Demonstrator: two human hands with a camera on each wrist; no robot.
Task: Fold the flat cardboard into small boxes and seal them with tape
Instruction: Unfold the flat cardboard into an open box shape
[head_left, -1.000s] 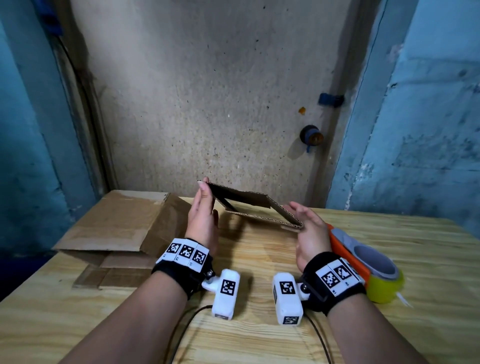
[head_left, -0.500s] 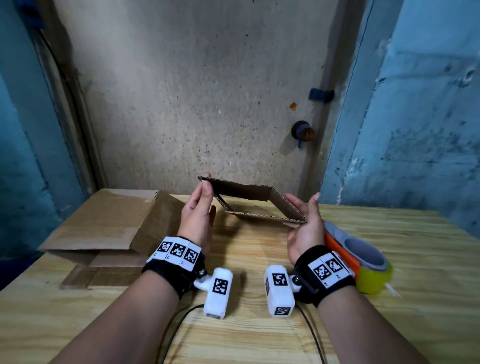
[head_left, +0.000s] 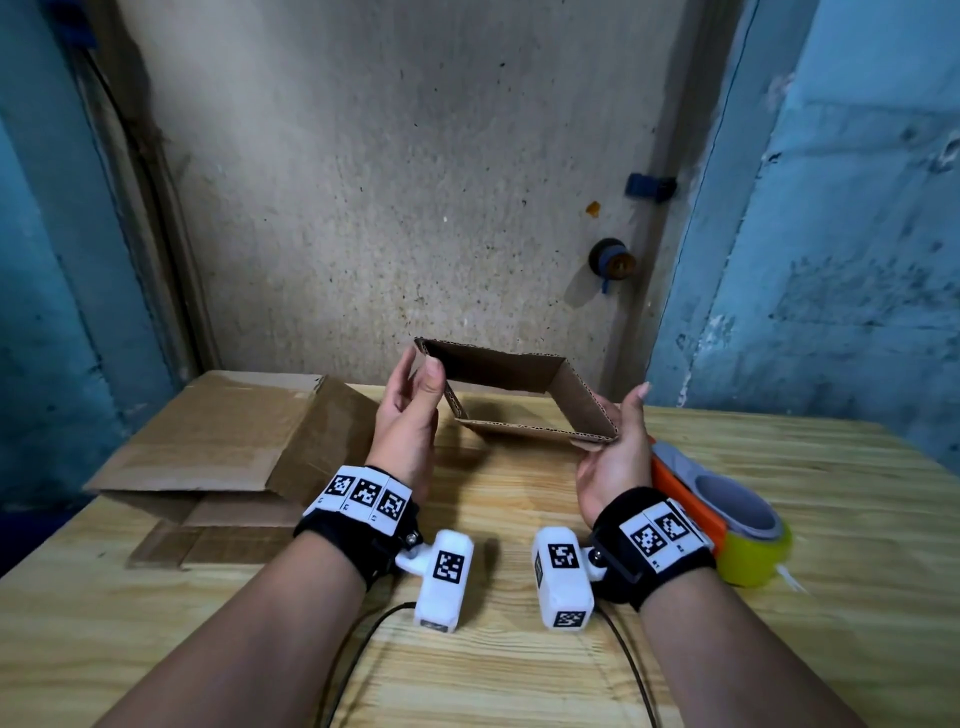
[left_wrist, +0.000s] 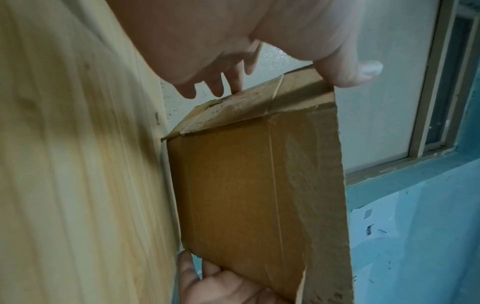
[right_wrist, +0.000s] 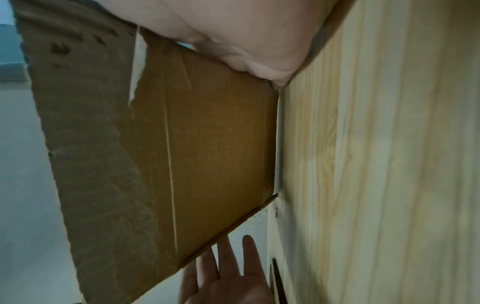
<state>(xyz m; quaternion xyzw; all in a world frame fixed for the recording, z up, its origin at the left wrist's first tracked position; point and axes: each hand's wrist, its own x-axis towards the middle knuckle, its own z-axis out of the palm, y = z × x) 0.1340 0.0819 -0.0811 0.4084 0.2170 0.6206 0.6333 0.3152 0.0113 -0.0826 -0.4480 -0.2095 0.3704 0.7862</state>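
I hold a small brown cardboard sleeve (head_left: 498, 371) in the air above the wooden table (head_left: 519, 670), open into a slanted diamond. My left hand (head_left: 415, 400) presses on its left corner with nearly straight fingers, the thumb lying against the near edge. My right hand (head_left: 618, 447) props the right corner with the palm, thumb pointing up. In the left wrist view the left hand (left_wrist: 233, 41) spans the narrow side panel of the sleeve (left_wrist: 254, 195), and fingers of the right hand (left_wrist: 207, 288) show beneath. In the right wrist view the right palm (right_wrist: 246, 30) bears on the sleeve (right_wrist: 207, 133).
A stack of flat and half-folded cardboard (head_left: 218, 441) lies on the table's left side. An orange tape dispenser with a yellow-green roll (head_left: 727, 519) sits just right of my right wrist. A rough wall stands close behind the table.
The sleeve has opened from nearly flat into a wider diamond. Both hands have come slightly closer together around it.
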